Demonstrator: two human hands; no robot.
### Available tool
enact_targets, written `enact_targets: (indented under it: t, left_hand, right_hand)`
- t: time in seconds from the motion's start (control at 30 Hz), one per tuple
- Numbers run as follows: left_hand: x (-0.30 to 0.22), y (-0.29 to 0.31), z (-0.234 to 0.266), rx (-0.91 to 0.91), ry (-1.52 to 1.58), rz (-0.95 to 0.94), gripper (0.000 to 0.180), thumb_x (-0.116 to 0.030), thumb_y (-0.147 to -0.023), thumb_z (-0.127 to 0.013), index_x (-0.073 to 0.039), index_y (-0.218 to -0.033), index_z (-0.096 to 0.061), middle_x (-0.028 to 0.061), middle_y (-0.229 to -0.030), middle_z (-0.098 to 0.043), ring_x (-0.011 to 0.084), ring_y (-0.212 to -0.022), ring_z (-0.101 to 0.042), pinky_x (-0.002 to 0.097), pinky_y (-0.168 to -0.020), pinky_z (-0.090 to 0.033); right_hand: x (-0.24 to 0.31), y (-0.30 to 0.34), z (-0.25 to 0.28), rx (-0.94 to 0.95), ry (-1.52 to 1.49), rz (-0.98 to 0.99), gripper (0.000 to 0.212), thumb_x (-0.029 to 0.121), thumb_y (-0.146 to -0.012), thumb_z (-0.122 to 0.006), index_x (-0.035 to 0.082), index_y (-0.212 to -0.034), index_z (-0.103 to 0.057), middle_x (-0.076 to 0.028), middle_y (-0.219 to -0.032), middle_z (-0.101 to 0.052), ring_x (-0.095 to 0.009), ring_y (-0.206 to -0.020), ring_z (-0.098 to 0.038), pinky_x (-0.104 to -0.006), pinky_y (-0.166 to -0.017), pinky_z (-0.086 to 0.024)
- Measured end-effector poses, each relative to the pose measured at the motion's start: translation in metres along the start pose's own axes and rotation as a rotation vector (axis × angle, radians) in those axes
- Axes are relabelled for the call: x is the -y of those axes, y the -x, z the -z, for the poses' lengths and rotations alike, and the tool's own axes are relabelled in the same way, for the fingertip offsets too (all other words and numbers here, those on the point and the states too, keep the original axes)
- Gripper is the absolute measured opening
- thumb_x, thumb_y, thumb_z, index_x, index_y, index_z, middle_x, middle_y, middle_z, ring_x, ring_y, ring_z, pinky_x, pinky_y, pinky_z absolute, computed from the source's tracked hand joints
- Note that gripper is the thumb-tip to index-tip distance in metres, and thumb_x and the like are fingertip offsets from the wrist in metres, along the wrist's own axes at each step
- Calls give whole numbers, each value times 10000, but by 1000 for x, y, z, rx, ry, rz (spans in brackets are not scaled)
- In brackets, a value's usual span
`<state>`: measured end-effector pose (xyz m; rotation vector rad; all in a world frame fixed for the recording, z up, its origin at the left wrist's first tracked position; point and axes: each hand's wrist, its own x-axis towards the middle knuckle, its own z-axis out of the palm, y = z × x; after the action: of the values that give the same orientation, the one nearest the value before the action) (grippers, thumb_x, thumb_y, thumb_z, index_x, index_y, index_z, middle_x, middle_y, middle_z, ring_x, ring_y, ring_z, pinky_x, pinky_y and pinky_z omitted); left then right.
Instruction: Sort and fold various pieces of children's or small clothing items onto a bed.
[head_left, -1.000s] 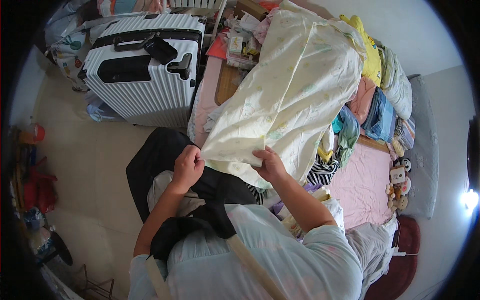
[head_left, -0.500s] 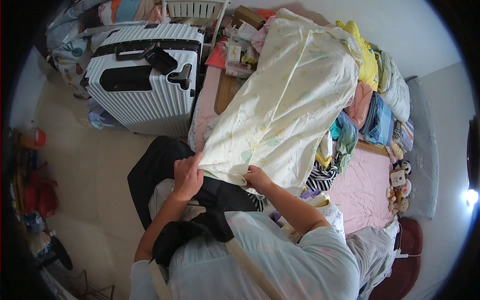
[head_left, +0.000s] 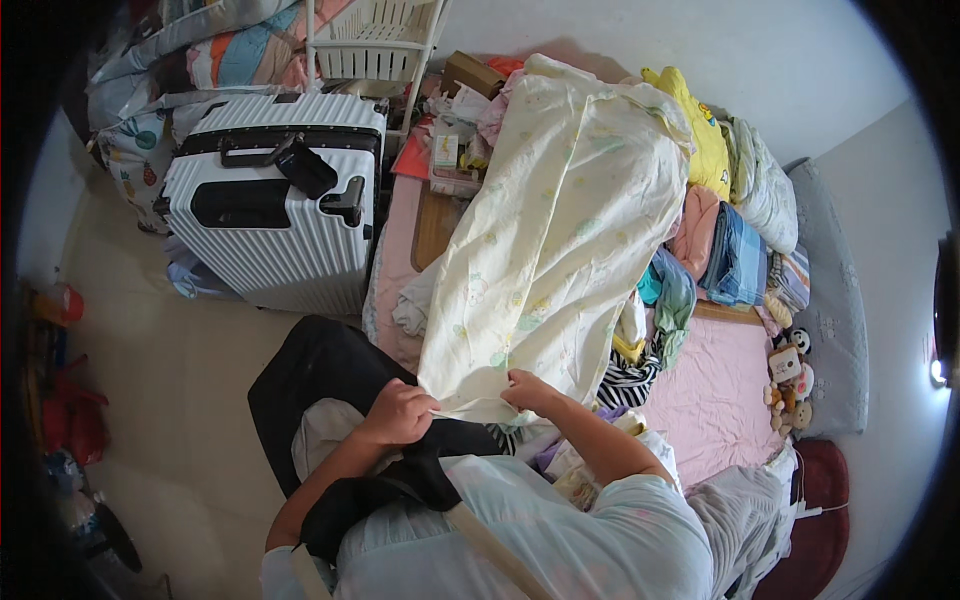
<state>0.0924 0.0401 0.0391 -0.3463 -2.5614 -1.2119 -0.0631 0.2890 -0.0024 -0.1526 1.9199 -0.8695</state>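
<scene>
A person seated at the edge of a bed [head_left: 735, 400] holds the near hem of a pale yellow printed sheet [head_left: 560, 240] with both hands, seen from a head-worn camera looking down. The left hand [head_left: 400, 413] is closed in a fist on the hem's left corner, its grip clamped on the cloth; the right hand [head_left: 530, 390] pinches the same edge just beside it, fingers together on the fabric. From the two hands the sheet runs up and away across the bed in one long draped length, its far end lying over a heap of clothes near the wall. To the sheet's right lie a yellow garment [head_left: 705, 140], a stack of folded clothes [head_left: 735, 255] in pink and blue, and a striped black-and-white cloth [head_left: 625, 380], all on the pink bedcover. Small soft toys [head_left: 790, 375] sit at the bed's right side beside a grey pillow [head_left: 835, 300]. On the floor to the left a white ribbed suitcase [head_left: 270, 210] with black handles stands against the bed, and behind it a white plastic basket rack [head_left: 375, 40]. A black garment [head_left: 320, 370] lies across the person's lap beneath the left hand.
</scene>
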Motion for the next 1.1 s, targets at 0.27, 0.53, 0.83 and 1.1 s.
enact_targets:
  t: [0.27, 0.53, 0.83, 1.1]
  left_hand:
    - [-20, 4, -12, 343, 215, 104, 203, -126, -732, -529, -97, -859, -684, 101, -769, -656, 276, -681, -618, 377, -661, -451]
    - [-21, 2, -14, 362, 131, 183, 204, -148, -744, -514, -101, -829, -693, 119, -786, -662, 281, -731, -636, 399, -701, -466]
    - [-11, -23, -9, 439, -93, 279, 220, -184, -760, -499, -79, -825, -681, 157, -789, -652, 337, -768, -627, 446, -703, -486]
    - [-5, -44, 7, 505, -98, 471, 252, -251, -753, -535, -87, -880, -679, 173, -869, -651, 344, -852, -618, 423, -770, -482]
  right_hand:
    - [16, 39, 20, 244, 174, -46, 352, 154, -670, -642, -36, -956, -567, -74, -699, -585, -140, -573, -553, -267, -495, -446]
    - [-4, 17, 21, 249, 183, -125, 380, 106, -661, -670, -4, -1006, -555, -35, -687, -567, -110, -572, -531, -243, -511, -439]
    - [1, 5, 19, 183, 73, -59, 192, 110, -660, -656, -6, -788, -571, -65, -639, -580, -137, -529, -542, -275, -463, -443]
    - [7, -1, 8, 144, -46, 0, 109, 97, -672, -645, 19, -704, -575, -42, -562, -538, -114, -450, -491, -259, -401, -358]
